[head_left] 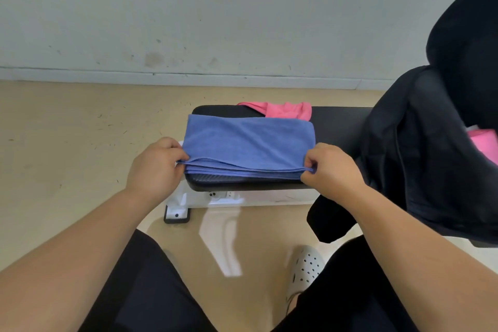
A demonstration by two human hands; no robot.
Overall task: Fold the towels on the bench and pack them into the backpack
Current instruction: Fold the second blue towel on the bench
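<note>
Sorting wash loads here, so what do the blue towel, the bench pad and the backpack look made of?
The blue towel looks like microfibre or terry: matte, fuzzy nap, thin limp layers. The bench pad seems vinyl or faux leather: black, faint sheen, textured front edge. The backpack looks like synthetic fabric, perhaps nylon or polyester: matte black, soft slumping folds.

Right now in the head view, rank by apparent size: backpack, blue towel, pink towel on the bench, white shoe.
1. backpack
2. blue towel
3. pink towel and white shoe: look alike, shoe nearer, so unranked.
</note>
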